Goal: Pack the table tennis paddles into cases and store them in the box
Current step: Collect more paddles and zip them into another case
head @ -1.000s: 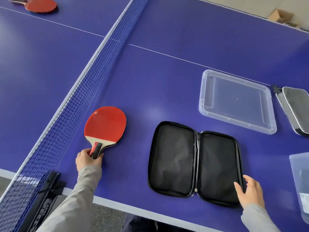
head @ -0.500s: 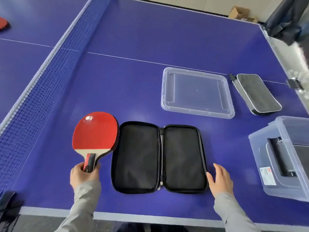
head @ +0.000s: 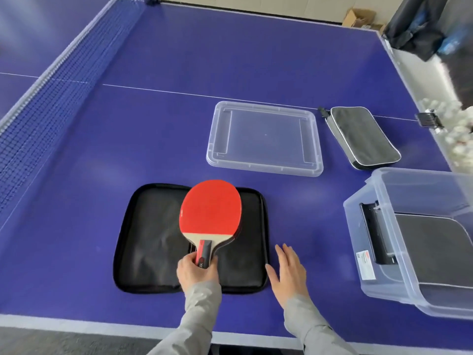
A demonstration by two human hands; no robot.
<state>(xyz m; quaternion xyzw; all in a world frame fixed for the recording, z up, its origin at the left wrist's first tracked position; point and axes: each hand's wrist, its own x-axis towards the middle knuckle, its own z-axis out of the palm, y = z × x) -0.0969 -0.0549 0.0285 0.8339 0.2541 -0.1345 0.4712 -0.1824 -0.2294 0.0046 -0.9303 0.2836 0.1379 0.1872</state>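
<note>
Paddle (head: 210, 208), red face up, hovering over middle of open black case (head: 151, 239), gripped at handle by left hand (head: 197, 271). Step judged: placing paddle into case; next, settling it in one half, then zipping. Right hand (head: 290, 271) flat and open, touching case edge. Farther right, clear box (head: 419, 242) holding packed case.

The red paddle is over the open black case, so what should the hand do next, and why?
Probably lower the red paddle flat onto the open case and let go: the left hand holds its handle above it, and the right hand rests by the case's edge.
</note>
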